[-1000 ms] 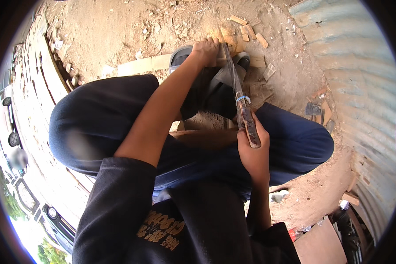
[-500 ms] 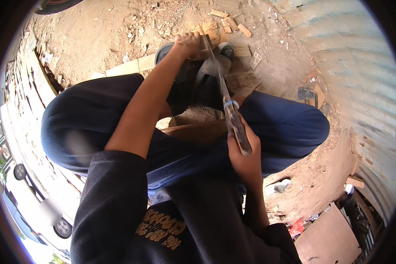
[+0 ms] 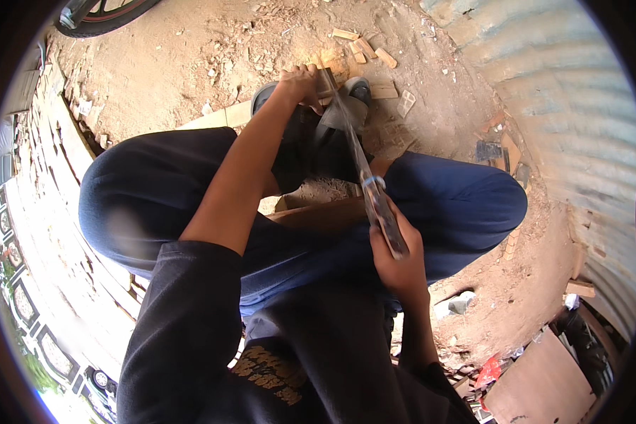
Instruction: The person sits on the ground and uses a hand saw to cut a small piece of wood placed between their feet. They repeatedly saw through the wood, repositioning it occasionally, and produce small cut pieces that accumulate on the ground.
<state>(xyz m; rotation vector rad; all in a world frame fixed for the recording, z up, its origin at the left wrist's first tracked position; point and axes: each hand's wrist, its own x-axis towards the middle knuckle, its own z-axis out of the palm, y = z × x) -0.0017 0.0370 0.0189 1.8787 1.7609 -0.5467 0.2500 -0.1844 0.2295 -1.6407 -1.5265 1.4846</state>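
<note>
My right hand [image 3: 401, 258] is wrapped round the worn handle of a handsaw [image 3: 355, 138]. The long, narrow blade slants away from me to the piece of wood at my feet, and a pale blue band circles the saw where blade and handle meet. Fingers bent, my left hand [image 3: 302, 85] presses on the small piece of wood [image 3: 325, 83] beside the blade. My shoes [image 3: 358, 88] flank the wood. Where the blade meets the wood is blurred, so the cut cannot be made out.
Several small wood offcuts [image 3: 365, 48] lie beyond my feet, close to a patch of sawdust [image 3: 325, 60]. A corrugated metal wall [image 3: 544, 92] rises at right. Stacked boards [image 3: 71, 134] stand at left, and a wheel [image 3: 109, 18] shows at upper left. A flat panel [image 3: 540, 381] lies at lower right.
The saw and my right hand have drawn back toward me, so the blade reaches less far past the wood. My left hand stays on the wood. The whole view has shifted slightly.
</note>
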